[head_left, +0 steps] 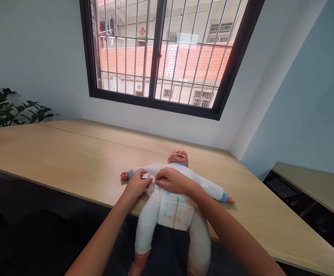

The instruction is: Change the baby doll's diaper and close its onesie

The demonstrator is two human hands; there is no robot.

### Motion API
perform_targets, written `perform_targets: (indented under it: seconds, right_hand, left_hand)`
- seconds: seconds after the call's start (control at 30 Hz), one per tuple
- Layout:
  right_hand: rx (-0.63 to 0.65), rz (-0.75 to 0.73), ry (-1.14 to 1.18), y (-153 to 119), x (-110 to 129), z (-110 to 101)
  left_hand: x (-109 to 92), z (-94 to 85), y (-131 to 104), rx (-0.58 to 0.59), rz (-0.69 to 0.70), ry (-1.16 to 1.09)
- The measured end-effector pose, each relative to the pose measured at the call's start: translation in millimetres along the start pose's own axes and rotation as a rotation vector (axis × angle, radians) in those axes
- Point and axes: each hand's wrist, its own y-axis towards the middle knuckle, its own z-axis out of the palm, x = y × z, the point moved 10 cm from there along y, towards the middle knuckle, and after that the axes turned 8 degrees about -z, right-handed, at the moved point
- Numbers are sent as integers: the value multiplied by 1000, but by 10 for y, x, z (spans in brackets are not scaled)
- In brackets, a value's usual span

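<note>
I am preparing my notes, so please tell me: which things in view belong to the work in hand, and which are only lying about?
In use:
- doll, on its back
- diaper, on the doll
- white flap, between left hand and right hand
- table, under the doll

Only around:
- plant, far left
- barred window
- second tabletop, far right
</note>
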Motion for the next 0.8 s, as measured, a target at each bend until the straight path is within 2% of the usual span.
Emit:
perform_targets:
  seconds: [0.07,0.13,0.37,0.5,0.57,0.67,0.8]
  right_hand:
    - [-100,-40,64,-132,34,-134]
    - [-153,-88,91,-226,69,-179]
    - [-122,-10,-5,-191,-25,34]
    - [-176,-30,60,-203,-20,0]
    - [-263,9,139,-266,-87,-76]
    - [-368,148,156,-373,-264,-140]
    - [-367,182,117,-371,-334,-86]
  left_hand:
    - [-29,14,-13,21,-15,-69]
    - [-53,55,-15,39,-25,-117]
    - [-192,213,3,32,-11,-193]
    - [-288,223,-6,45,27,-165]
    - [-313,248,-9,90,38,-153]
    - [-310,286,-6,121,24,-137]
    - [-330,322,-4,84,37,-128]
